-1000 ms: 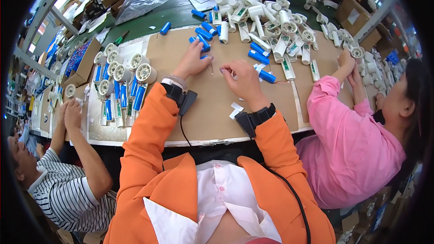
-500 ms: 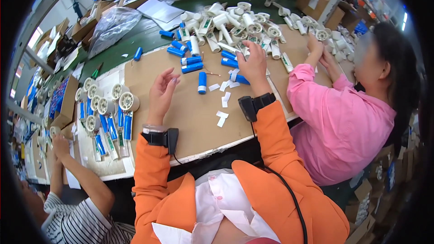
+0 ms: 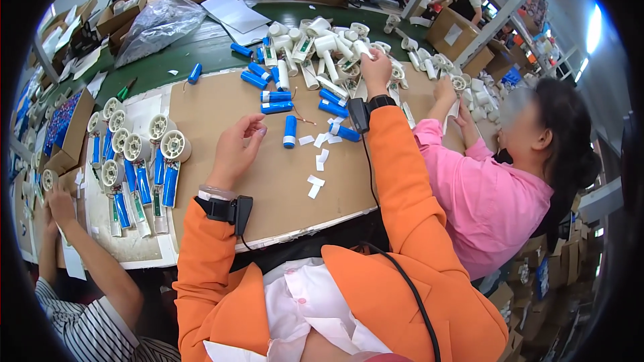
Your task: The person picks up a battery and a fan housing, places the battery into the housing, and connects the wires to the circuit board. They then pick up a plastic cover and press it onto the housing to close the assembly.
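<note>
My right hand point(image 3: 377, 70) reaches into the far pile of white plastic housings point(image 3: 326, 43), its fingers closed on one white housing point(image 3: 363, 49) at the pile's near right side. Over the brown cardboard, my left hand point(image 3: 235, 151) hangs with fingers loosely bent and apart, holding nothing. Between the hands lie several blue cylindrical batteries point(image 3: 290, 132), some with thin wires. White paper-like tabs point(image 3: 316, 186) are scattered beside them. To the left, housings with round heads point(image 3: 176, 146) stand in rows, blue batteries point(image 3: 171, 184) fitted in their handles.
A person in pink point(image 3: 479, 181) works close on my right, and a person in a striped shirt point(image 3: 100, 315) on my left. A carton of small coloured parts point(image 3: 67, 131) stands at the left. Plastic bags point(image 3: 161, 27) and white sheets point(image 3: 235, 12) lie at the back.
My right hand has moved farther out, from above the batteries to the pile, and closed on a housing. My left hand stays over the cardboard. The view has shifted slightly.
</note>
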`<state>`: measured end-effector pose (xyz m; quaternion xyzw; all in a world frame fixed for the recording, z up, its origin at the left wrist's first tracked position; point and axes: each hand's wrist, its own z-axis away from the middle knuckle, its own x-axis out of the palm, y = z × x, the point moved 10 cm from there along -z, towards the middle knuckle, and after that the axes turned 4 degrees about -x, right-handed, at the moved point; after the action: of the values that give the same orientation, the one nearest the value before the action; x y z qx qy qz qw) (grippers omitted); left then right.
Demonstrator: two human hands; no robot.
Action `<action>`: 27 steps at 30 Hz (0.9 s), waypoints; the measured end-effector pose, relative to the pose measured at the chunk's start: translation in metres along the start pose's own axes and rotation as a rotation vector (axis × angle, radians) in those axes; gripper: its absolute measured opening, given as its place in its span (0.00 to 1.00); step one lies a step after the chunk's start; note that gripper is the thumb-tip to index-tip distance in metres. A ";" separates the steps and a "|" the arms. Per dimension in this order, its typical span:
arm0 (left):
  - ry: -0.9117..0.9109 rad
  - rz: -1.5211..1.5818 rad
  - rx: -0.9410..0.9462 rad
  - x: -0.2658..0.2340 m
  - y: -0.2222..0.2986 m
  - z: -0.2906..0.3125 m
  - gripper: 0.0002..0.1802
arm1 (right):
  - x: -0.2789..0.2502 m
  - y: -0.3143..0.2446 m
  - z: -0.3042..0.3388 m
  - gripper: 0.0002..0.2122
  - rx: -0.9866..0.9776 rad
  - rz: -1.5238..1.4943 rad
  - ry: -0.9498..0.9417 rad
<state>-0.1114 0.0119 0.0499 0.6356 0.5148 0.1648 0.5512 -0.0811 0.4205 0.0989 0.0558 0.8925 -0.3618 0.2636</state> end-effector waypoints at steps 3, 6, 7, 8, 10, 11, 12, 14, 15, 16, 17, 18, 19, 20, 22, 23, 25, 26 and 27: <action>-0.005 -0.026 -0.003 0.001 0.001 0.002 0.15 | -0.008 -0.011 0.013 0.17 -0.009 -0.169 0.089; -0.018 -0.042 -0.003 0.004 -0.002 0.000 0.15 | -0.024 -0.032 0.036 0.15 -0.051 -0.270 0.115; -0.014 -0.046 -0.009 0.003 -0.004 -0.001 0.15 | -0.029 -0.042 0.046 0.14 -0.091 -0.285 0.099; -0.025 -0.038 -0.009 0.005 -0.004 -0.001 0.15 | -0.036 -0.053 0.056 0.13 -0.130 -0.298 0.087; -0.052 -0.022 -0.015 0.009 -0.005 -0.001 0.16 | -0.049 -0.071 0.078 0.12 -0.182 -0.295 0.079; -0.057 -0.022 -0.020 0.010 -0.006 0.000 0.16 | -0.058 -0.082 0.090 0.12 -0.238 -0.287 0.081; -0.064 -0.031 -0.031 0.011 -0.008 0.001 0.15 | -0.064 -0.094 0.102 0.11 -0.295 -0.282 0.081; -0.078 -0.048 -0.051 0.012 -0.010 0.001 0.15 | -0.068 -0.104 0.123 0.11 -0.305 -0.308 0.038; -0.079 -0.049 -0.056 0.013 -0.011 0.001 0.15 | -0.068 -0.109 0.133 0.11 -0.319 -0.333 0.002; -0.099 -0.063 -0.055 0.015 -0.011 0.000 0.16 | -0.068 -0.114 0.143 0.10 -0.333 -0.359 -0.036; -0.120 -0.079 -0.057 0.016 -0.012 0.002 0.17 | -0.071 -0.118 0.155 0.10 -0.327 -0.361 -0.042; -0.138 -0.095 -0.061 0.017 -0.014 0.003 0.18 | -0.071 -0.125 0.167 0.10 -0.347 -0.374 -0.083; -0.136 -0.097 -0.073 0.018 -0.016 0.004 0.18 | -0.070 -0.133 0.179 0.10 -0.366 -0.387 -0.125; -0.179 0.095 -0.164 0.024 -0.022 0.005 0.20 | -0.068 -0.140 0.190 0.10 -0.385 -0.402 -0.166; -0.252 0.482 -0.347 0.040 -0.033 0.009 0.23 | -0.064 -0.154 0.210 0.09 -0.433 -0.415 -0.226; -0.249 0.479 -0.359 0.041 -0.032 0.009 0.23 | -0.061 -0.162 0.220 0.09 -0.484 -0.420 -0.272; -0.352 0.727 -0.503 0.054 -0.032 0.015 0.27 | -0.055 -0.173 0.235 0.09 -0.526 -0.431 -0.328; -0.398 0.853 -0.575 0.061 -0.032 0.020 0.28 | -0.053 -0.186 0.248 0.09 -0.645 -0.435 -0.367; -0.391 0.851 -0.589 0.063 -0.037 0.021 0.28 | -0.052 -0.198 0.261 0.09 -0.765 -0.440 -0.405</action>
<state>-0.0864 0.0485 -0.0119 0.6255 0.0327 0.3888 0.6757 0.0181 0.1036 0.0912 -0.3066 0.8828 -0.0587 0.3509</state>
